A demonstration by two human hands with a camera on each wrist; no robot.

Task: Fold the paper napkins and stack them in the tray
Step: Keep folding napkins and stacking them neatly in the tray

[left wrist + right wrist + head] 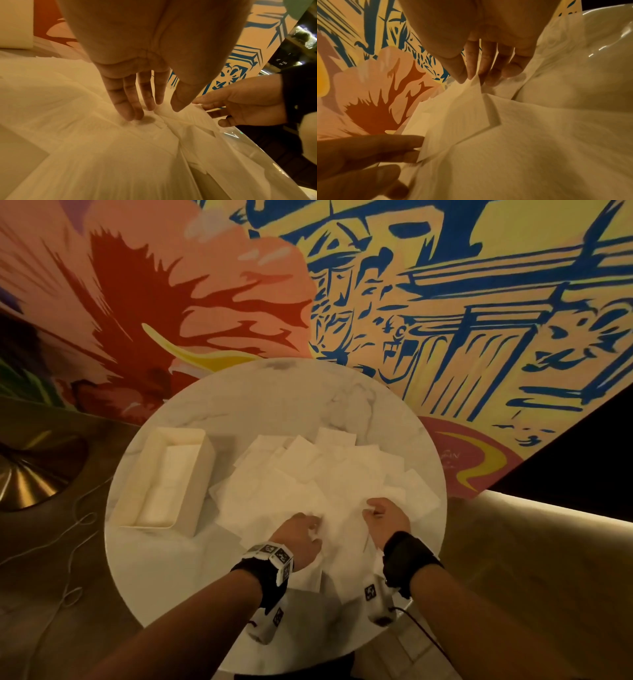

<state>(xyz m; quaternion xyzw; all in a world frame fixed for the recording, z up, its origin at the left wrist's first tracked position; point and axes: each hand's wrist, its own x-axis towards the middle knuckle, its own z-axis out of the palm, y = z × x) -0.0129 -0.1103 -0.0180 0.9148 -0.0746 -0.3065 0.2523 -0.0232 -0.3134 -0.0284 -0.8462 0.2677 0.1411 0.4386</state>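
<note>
A loose pile of white paper napkins [325,470] covers the middle and right of the round marble table [274,392]. A white tray [137,491] stands at the left with folded napkins [171,474] inside. My right hand [380,513] [471,78] pinches one corner of a single napkin [457,115] [192,116] between thumb and forefinger, lifting that edge off the pile. My left hand [303,534] [169,106] pinches the napkin's other end at its fingertips. Its two outer fingers [130,115] press on the pile.
The tray's wall [15,24] rises just left of my left hand. The table's glossy edge [257,148] runs close under my right wrist. A painted mural wall stands behind the table. A brass table base [30,474] and thin cables [72,559] lie on the floor at the left.
</note>
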